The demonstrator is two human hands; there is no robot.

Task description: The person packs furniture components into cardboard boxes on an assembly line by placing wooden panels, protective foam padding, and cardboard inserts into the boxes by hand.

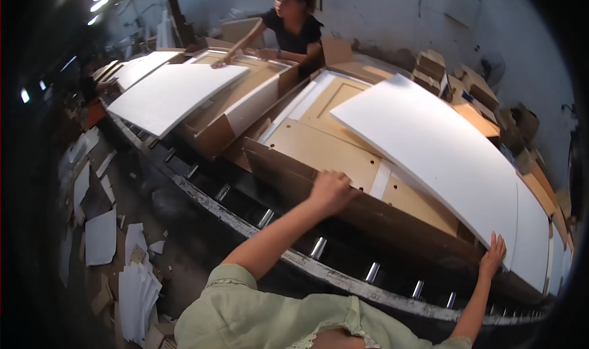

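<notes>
In front of me lies an open cardboard box [288,171] packed with tan flat panels [325,146] that have small dark holes. My left hand [333,191] is closed over the box's near wall, knuckles up. A large white foam-like sheet [429,146] lies slanted across the right part of the box, partly covering the panels. At that sheet's near right corner rests my right hand [492,255], its fingers stretched out on the white surface; the thumb's place is unclear.
The box sits on a conveyor with metal rollers [318,248] and a worn side rail [307,265]. Across it, a co-worker [294,33] reaches over another box with a white sheet [178,94]. White scraps [138,297] litter the floor at left; cardboard boxes [429,67] stand by the wall.
</notes>
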